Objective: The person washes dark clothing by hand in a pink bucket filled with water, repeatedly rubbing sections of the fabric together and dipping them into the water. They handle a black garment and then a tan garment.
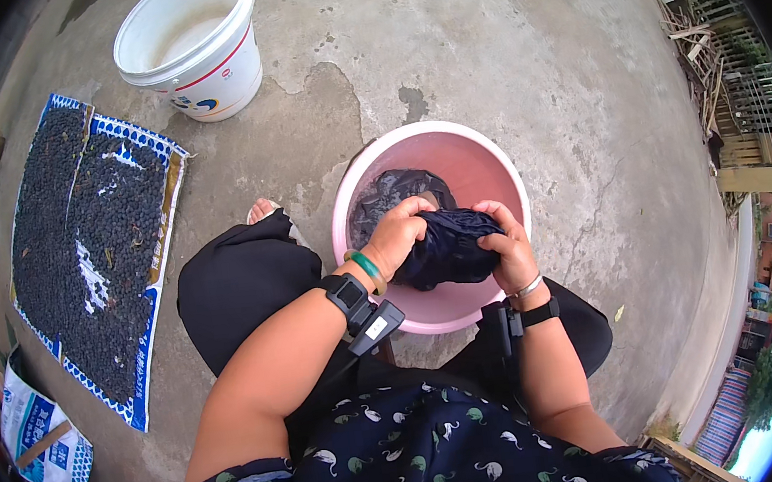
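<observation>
Between my two hands a bunched, wet-looking dark navy cloth [454, 247] is stretched over a pink plastic basin [490, 154]. My left hand [396, 235] grips its left edge, thumb and fingers pinched together. At the cloth's right edge my right hand [509, 245] has hold of it, with the fingers curled at the top. Behind and below, more dark fabric [408, 185] lies in the basin's left part, partly under water. The held cloth hides some of the basin's middle.
A white plastic bucket [225, 81] stands on the concrete floor [548, 30] beyond the basin, to the left. Small dark fruits or berries [119, 221] are spread on a printed sack sheet at left. Another printed sack [40, 437] lies nearer. Sticks [701, 62] are piled along the right.
</observation>
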A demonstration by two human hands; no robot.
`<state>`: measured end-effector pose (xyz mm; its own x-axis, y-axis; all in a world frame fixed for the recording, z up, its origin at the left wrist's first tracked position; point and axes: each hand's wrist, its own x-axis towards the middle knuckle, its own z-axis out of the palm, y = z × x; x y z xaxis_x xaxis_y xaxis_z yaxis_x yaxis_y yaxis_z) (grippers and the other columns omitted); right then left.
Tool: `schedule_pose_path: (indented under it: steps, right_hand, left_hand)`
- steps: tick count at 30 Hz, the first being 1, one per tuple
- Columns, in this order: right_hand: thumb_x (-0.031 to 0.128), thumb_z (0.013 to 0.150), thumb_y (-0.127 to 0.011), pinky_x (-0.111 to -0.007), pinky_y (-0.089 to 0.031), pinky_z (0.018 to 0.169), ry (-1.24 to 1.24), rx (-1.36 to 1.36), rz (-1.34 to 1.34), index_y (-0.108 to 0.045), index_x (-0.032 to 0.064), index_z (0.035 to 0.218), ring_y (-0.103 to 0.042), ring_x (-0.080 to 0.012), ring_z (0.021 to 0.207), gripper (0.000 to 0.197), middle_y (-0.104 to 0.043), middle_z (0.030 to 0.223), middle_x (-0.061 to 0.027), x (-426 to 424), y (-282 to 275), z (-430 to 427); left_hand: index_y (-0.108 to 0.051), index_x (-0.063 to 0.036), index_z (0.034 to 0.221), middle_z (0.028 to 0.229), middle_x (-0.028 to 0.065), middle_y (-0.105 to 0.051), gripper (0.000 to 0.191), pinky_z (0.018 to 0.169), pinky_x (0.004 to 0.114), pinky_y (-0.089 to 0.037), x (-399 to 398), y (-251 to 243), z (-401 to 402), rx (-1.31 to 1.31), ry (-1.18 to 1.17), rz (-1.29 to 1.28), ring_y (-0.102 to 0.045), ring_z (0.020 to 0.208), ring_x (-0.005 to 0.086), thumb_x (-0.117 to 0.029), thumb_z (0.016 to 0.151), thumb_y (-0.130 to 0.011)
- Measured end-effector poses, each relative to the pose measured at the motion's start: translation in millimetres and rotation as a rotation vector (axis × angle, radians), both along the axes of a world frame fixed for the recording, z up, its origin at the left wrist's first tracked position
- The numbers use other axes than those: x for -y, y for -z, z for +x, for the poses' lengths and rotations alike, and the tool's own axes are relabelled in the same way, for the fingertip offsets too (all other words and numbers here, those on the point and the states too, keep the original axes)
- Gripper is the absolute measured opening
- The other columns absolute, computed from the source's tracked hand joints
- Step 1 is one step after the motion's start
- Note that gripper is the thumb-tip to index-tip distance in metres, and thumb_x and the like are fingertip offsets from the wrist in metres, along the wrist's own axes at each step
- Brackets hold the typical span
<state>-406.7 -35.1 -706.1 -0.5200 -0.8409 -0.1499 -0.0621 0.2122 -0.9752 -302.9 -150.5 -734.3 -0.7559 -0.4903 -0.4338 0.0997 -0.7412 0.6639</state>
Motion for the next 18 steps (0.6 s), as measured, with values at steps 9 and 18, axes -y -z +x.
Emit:
schedule_pose_path:
  steps: [9, 18]
  right_hand:
    - [0.025, 0.09, -0.046, -0.038, -0.043, 0.057, 0.167, -0.723, 0.211, -0.058, -0.0001, 0.072, -0.055, -0.0356, 0.062, 0.033, -0.056, 0.066, -0.019, 31, 37, 23]
    - [0.028, 0.09, -0.045, -0.045, -0.046, 0.06, 0.171, -0.638, 0.37, -0.061, 0.0013, 0.077, -0.057, -0.0397, 0.065, 0.034, -0.059, 0.073, -0.0209, 40, 29, 20]
  left_hand:
    - [-0.059, 0.0006, 0.097, 0.093, 0.0113, -0.061, 0.04, 0.073, 0.031, -0.045, -24, 18, -9, 0.331, 0.085, -0.06, -0.058, 0.081, 0.0178, -0.036, 0.091, -0.043]
    - [-0.06, 0.001, 0.099, 0.094, 0.0103, -0.062, 0.043, 0.073, 0.029, -0.045, -23, 12, -10, 0.388, 0.125, 0.018, -0.057, 0.083, 0.0157, -0.038, 0.09, -0.046]
